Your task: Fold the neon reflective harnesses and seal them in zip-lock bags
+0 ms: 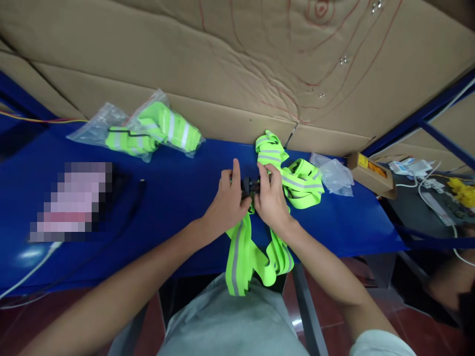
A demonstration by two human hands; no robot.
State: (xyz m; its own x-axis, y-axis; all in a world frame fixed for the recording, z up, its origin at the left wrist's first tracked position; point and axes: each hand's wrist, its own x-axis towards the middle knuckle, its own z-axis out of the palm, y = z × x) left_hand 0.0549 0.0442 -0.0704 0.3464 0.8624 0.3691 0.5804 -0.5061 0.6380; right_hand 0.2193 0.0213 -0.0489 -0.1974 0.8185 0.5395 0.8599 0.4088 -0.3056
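Note:
Both hands meet over the blue table around a black plastic buckle (246,187). My left hand (230,200) pinches the buckle's left part between thumb and fingers. Just beside it, my right hand (271,198) grips the right part, which its fingers mostly cover. Whether the two parts are joined I cannot tell. From the hands a neon-green reflective strap (239,257) with a grey stripe hangs in loops over the table's front edge. More of the green strapping (302,185) lies bunched on the table behind and right of my right hand.
Clear plastic bags with folded green straps (170,126) lie at the back left. A pixelated device (74,198) with a white cable is on the left. Right of the straps are an empty plastic bag (334,173) and a cardboard box (371,174). A cardboard wall (148,59) stands behind.

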